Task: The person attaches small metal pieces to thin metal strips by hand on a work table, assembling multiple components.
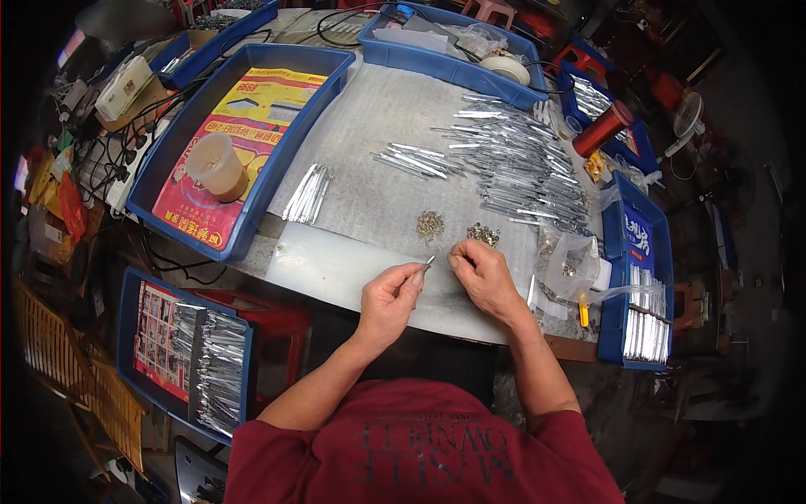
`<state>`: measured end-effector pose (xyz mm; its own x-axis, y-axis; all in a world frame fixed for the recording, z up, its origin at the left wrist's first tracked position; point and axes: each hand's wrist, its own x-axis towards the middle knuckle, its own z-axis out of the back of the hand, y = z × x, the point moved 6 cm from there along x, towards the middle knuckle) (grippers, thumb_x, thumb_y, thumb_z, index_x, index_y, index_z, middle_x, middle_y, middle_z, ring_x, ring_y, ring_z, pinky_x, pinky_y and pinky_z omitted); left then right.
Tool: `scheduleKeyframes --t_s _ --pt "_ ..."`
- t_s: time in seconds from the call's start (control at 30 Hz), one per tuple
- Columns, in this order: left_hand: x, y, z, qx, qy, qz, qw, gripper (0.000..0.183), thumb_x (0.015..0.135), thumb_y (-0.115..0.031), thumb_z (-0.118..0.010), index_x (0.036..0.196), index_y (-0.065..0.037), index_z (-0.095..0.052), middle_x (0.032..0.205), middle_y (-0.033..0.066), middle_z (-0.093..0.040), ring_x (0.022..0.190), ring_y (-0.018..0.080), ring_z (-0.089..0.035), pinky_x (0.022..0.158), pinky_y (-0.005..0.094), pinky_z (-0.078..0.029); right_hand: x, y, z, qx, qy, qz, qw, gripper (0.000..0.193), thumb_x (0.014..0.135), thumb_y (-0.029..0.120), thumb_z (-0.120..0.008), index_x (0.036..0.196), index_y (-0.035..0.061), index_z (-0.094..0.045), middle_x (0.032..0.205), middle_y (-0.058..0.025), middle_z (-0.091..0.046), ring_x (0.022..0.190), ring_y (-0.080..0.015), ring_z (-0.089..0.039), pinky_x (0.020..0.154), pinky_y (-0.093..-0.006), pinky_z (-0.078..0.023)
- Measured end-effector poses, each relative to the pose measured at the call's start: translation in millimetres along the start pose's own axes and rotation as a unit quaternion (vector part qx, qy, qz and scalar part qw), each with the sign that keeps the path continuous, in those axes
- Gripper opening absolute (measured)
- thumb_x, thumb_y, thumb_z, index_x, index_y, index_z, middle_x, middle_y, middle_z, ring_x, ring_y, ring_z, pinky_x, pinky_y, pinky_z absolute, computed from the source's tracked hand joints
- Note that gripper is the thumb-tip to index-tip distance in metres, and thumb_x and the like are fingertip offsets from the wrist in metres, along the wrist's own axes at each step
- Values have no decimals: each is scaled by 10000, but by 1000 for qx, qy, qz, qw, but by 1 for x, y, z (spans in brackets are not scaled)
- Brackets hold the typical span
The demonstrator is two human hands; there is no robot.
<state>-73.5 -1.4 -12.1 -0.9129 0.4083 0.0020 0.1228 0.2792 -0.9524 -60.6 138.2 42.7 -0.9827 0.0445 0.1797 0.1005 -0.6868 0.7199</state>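
Note:
My left hand (390, 302) is closed in a pinch on a thin silvery metal strip (429, 262), whose tip pokes out past the fingertips. Just to its right, my right hand (485, 275) has its fingers curled together, and whatever they may hold is hidden. It is beside a small heap of dark and brassy metal bits (483, 233). A second heap of tiny gold-coloured pieces (431, 225) lies beyond my left hand. Both hands are over a white board (336, 267) along the near edge of the table.
Many silvery strips (520, 160) are spread across the table's right side; a small bundle (309, 193) lies left. Blue trays (243, 235) stand around, one with a plastic cup (217, 166). At right are a clear bag (575, 265), a yellow-handled tool (583, 314) and a red cylinder (603, 128).

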Motion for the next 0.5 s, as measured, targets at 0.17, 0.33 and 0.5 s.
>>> scheduleKeyframes --t_s 0.17,0.33,0.5 --pt "1 1 -2 22 4 -18 1000 178 827 -95 -500 949 26 -547 685 -12 -498 548 32 -425 473 171 -365 -15 3 -3 118 4 -63 991 144 762 118 -513 735 -24 -513 629 -101 -490 585 -170 -465 549 -281 -377" --pt "-1 -3 -8 5 5 28 1000 175 832 -104 -493 940 23 -545 676 -11 -492 538 36 -424 474 172 -371 -22 2 -10 225 4 -96 970 153 783 123 -514 756 -27 -511 622 -30 -463 598 -88 -412 531 -237 -355" --pt "-2 -2 -12 -45 29 65 996 176 845 -143 -475 920 3 -539 646 -4 -497 514 40 -436 436 154 -339 -23 3 -15 238 10 -102 966 160 794 129 -506 752 -26 -504 629 -10 -454 608 -72 -400 534 -224 -353"
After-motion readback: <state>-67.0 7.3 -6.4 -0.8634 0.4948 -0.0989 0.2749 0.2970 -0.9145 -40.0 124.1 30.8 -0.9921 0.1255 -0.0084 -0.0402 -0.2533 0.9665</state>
